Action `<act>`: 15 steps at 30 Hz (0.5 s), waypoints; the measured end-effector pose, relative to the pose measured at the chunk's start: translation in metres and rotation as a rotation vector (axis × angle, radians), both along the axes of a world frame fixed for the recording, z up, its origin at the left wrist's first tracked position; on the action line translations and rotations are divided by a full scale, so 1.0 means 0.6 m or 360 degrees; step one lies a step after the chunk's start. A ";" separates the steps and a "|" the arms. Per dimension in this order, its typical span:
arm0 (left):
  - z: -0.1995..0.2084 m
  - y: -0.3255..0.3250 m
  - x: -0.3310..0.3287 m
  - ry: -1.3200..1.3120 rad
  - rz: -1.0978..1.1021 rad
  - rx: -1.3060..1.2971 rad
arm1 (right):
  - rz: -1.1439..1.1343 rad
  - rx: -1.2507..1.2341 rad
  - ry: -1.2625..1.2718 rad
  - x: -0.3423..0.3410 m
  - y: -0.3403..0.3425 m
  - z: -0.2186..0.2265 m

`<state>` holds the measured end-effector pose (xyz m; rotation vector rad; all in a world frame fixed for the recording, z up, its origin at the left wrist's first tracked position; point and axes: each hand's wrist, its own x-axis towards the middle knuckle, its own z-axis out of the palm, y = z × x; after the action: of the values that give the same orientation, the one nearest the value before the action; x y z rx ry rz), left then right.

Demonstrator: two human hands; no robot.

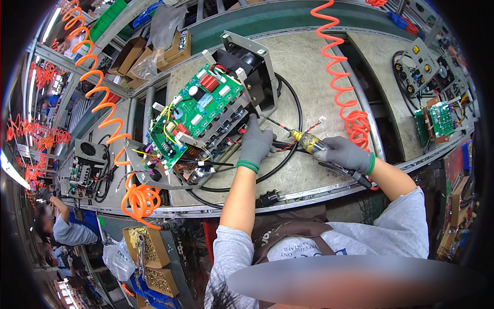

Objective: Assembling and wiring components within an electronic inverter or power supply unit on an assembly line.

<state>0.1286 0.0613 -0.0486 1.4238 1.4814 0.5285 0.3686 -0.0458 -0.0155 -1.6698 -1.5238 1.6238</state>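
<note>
An open electrical unit with a green circuit board point(198, 116) stands tilted on the metal bench before me. At its right end is a metal panel with a black fan point(248, 57). My left hand point(256, 143), in a grey glove, is at the unit's lower right side, its fingers closed together. Whatever those fingers hold is hidden. In my gloved right hand point(343, 153) is a power screwdriver point(306, 140) with a yellow-wrapped front and a black body. Its thin bit points left, with the tip close to my left fingertips.
A black cable point(301, 113) loops around the unit, its plug point(268, 198) at the bench's front edge. Orange coiled hoses point(337, 67) hang on both sides. Other units stand right point(435, 121) and left point(85, 167). Boxes of small brass-coloured parts point(149, 247) sit lower left, near another person point(74, 226).
</note>
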 end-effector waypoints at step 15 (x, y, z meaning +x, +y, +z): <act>-0.065 0.011 -0.015 0.0143 -0.0071 0.0413 | -0.0143 -0.0544 0.0562 -0.044 0.001 0.029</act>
<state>0.1194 0.0678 -0.0874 1.6973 1.4883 0.6549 0.3425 -0.0452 0.0019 -1.4757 -1.0320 2.0840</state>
